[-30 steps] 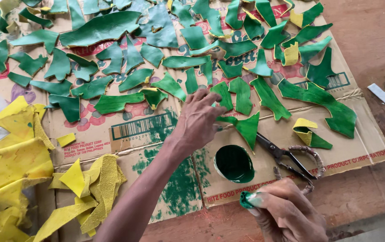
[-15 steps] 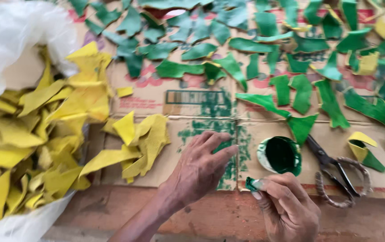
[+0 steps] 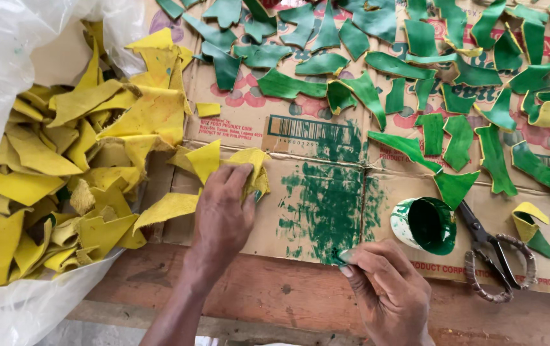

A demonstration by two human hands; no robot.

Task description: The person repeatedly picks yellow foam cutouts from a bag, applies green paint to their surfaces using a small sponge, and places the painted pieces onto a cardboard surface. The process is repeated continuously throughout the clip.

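Your left hand (image 3: 224, 211) rests on a curled yellow scrap (image 3: 249, 170) at the edge of the heap of yellow cut pieces (image 3: 83, 160), its grip closing loosely over that one scrap, thumb and fingers on its upper edge. Lift only that piece; the ones beneath overlap it, so pinch near the free corner and draw it toward the green-smeared patch of flattened brown cardboard (image 3: 320, 205), where there is room to lay it flat.

Your right hand (image 3: 387, 288) has its grip pinched narrow on a small green-tipped dauber (image 3: 342, 256), its end touching the cardboard at the lower edge of the smear. Keep that tip low and off the yellow piece until the piece lies flat. The small round cup of green paint (image 3: 425, 224) stands just beside your right hand, its mouth tipped toward you, so reach for it with care and from the front. The metal scissors with wrapped handles (image 3: 496, 259) lie just right of the cup, near your wrist.

What the dauber is made of cannot be told; your fingers cover nearly all of it. The clear plastic bag (image 3: 6, 70) hides how deep the yellow heap runs. The painted green pieces (image 3: 377, 70) run off the top and right edges, and whether they are dry is not visible. The wooden table (image 3: 275, 295) shows only as a strip.
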